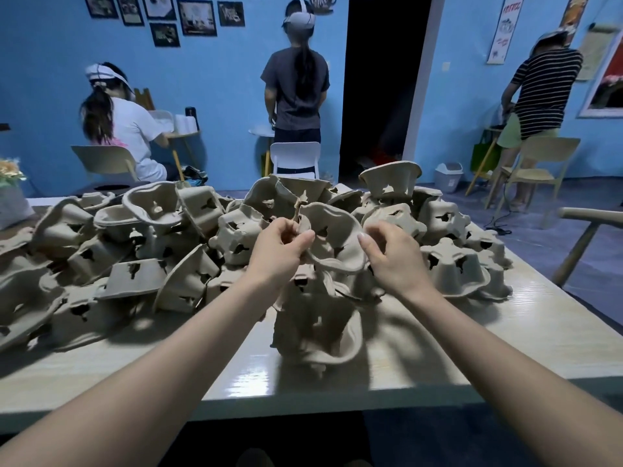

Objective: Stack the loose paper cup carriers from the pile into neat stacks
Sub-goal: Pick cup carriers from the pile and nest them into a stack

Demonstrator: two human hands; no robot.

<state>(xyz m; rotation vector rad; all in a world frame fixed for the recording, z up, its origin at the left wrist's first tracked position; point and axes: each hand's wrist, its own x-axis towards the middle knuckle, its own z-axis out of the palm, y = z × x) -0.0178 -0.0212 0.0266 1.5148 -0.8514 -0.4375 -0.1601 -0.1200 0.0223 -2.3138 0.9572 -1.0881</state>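
Observation:
A big pile of grey-brown pulp cup carriers (141,251) covers the far half of the pale table (505,335). In front of it, near the table's middle, stands a leaning stack of carriers (320,328). Above that stack I hold one loose carrier (332,237), tilted with its hollow side facing me. My left hand (279,251) pinches its left rim between thumb and fingers. My right hand (392,254) curls around its right edge, fingertips at the rim.
More carriers (451,261) lie right of the stack, with another stack (391,180) at the back. Three people work at the blue wall behind. Chairs (295,158), a white bin (448,176) and a wooden chair back (586,230) stand around the table.

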